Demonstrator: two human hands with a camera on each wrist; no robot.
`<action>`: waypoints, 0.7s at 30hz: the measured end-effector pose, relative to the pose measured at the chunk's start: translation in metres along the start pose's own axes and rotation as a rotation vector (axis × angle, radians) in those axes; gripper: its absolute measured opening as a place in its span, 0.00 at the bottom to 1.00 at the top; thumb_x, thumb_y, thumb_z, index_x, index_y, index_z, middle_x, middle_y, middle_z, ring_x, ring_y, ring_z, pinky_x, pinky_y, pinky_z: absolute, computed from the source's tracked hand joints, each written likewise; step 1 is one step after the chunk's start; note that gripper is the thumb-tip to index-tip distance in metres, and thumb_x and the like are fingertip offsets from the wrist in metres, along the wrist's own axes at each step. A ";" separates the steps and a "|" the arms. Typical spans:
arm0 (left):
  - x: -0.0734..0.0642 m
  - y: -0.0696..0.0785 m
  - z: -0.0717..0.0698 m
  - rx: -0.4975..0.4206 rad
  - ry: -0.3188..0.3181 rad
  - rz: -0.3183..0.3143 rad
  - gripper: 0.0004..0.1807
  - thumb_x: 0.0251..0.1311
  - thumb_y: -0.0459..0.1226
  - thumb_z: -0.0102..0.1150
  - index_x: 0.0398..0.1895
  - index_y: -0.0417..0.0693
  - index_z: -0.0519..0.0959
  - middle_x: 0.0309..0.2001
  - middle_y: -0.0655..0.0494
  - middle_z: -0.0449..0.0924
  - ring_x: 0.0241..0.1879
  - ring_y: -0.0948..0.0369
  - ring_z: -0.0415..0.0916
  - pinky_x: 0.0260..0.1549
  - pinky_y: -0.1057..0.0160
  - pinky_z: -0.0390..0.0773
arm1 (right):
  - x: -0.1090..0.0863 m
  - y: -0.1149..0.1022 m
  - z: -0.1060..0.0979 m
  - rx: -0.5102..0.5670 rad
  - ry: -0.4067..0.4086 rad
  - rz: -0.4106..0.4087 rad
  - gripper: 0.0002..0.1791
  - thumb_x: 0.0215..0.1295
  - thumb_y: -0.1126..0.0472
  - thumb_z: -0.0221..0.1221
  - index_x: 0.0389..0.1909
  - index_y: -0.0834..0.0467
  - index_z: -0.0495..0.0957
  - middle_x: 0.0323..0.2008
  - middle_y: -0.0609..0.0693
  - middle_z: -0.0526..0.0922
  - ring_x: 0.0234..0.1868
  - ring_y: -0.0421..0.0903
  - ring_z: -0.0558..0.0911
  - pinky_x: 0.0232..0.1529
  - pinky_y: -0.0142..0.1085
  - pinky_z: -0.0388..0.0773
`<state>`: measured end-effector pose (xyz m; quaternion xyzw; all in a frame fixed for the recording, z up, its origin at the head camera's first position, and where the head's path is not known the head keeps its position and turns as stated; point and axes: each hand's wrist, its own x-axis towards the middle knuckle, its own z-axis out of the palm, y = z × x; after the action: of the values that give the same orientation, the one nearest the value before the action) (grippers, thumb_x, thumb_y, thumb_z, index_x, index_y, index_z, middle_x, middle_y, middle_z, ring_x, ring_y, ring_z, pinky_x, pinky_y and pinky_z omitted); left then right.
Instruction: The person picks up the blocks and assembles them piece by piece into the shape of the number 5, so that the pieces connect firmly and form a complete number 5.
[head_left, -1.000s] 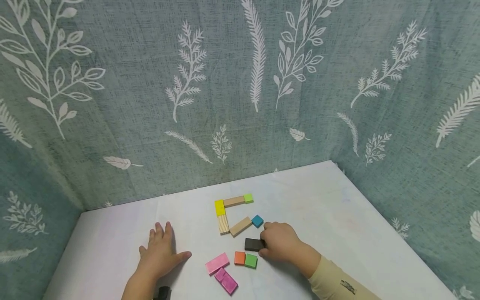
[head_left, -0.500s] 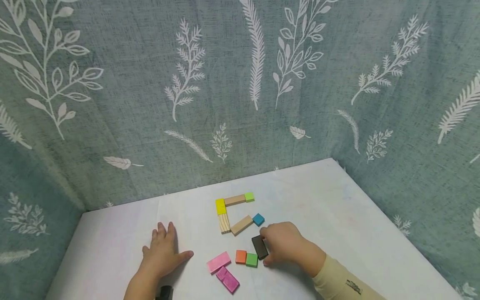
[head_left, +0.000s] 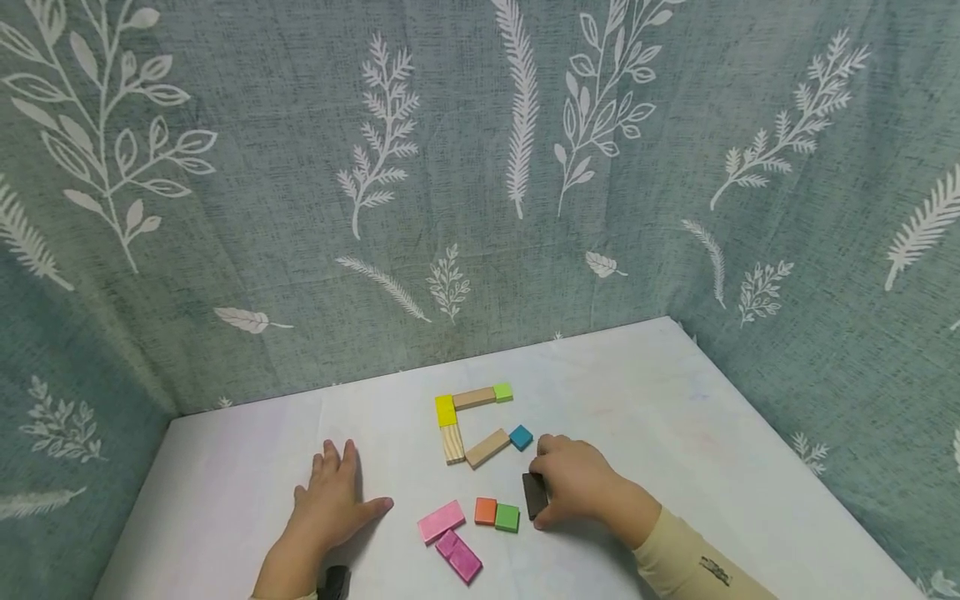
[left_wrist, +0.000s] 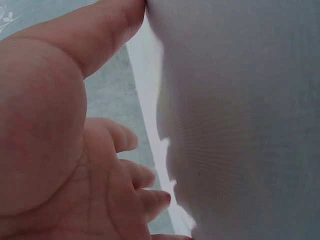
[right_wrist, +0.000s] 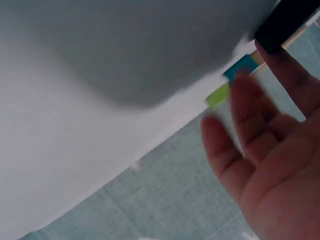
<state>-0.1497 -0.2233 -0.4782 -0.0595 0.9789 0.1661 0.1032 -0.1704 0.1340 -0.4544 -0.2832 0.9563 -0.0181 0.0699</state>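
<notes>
In the head view my right hand (head_left: 581, 483) pinches a black rectangular block (head_left: 535, 497) between thumb and fingers at its two ends. The block stands nearly lengthwise, just right of a green block (head_left: 507, 517) that sits against an orange block (head_left: 486, 511). The right wrist view catches the same black block (right_wrist: 287, 22) at a fingertip, with the other fingers reaching out loosely. My left hand (head_left: 330, 504) rests on the white table with fingers spread and nothing in it. A light pink block (head_left: 442, 522) and a magenta block (head_left: 459, 557) lie between the hands.
Beyond them, a yellow block (head_left: 446, 410), a plain wooden block (head_left: 474, 397), a lime block (head_left: 503, 392), a striped wooden block (head_left: 452, 444), another wooden block (head_left: 487, 448) and a blue block (head_left: 521, 437) form an open outline. Patterned curtains (head_left: 480, 183) enclose the table (head_left: 615, 375).
The black block has turned from crosswise to nearly lengthwise and shifted right, away from above the orange and green blocks. My left hand has kept its place; the head view has shifted slightly.
</notes>
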 end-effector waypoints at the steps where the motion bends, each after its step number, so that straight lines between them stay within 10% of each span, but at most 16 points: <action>1: 0.000 0.000 0.000 0.003 -0.005 0.004 0.71 0.42 0.65 0.74 0.78 0.30 0.49 0.76 0.21 0.38 0.75 0.26 0.36 0.61 0.18 0.46 | -0.003 0.003 0.000 -0.001 0.023 0.003 0.33 0.34 0.32 0.78 0.39 0.49 0.86 0.55 0.49 0.80 0.49 0.45 0.80 0.45 0.42 0.79; 5: -0.001 0.001 0.001 0.028 -0.053 0.026 0.69 0.44 0.69 0.69 0.77 0.31 0.52 0.75 0.21 0.39 0.74 0.25 0.35 0.58 0.15 0.44 | -0.008 0.014 -0.001 -0.017 0.082 0.014 0.34 0.35 0.32 0.77 0.39 0.51 0.87 0.77 0.60 0.60 0.73 0.59 0.67 0.68 0.63 0.66; 21: -0.003 0.002 -0.001 0.053 -0.126 0.029 0.66 0.46 0.72 0.65 0.76 0.34 0.57 0.76 0.21 0.39 0.74 0.24 0.33 0.57 0.13 0.40 | 0.011 0.014 -0.004 -0.013 0.046 0.088 0.36 0.36 0.35 0.79 0.46 0.51 0.87 0.76 0.56 0.65 0.75 0.56 0.66 0.71 0.70 0.56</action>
<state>-0.1470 -0.2214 -0.4761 -0.0322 0.9753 0.1449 0.1637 -0.1880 0.1396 -0.4533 -0.2409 0.9693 -0.0155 0.0466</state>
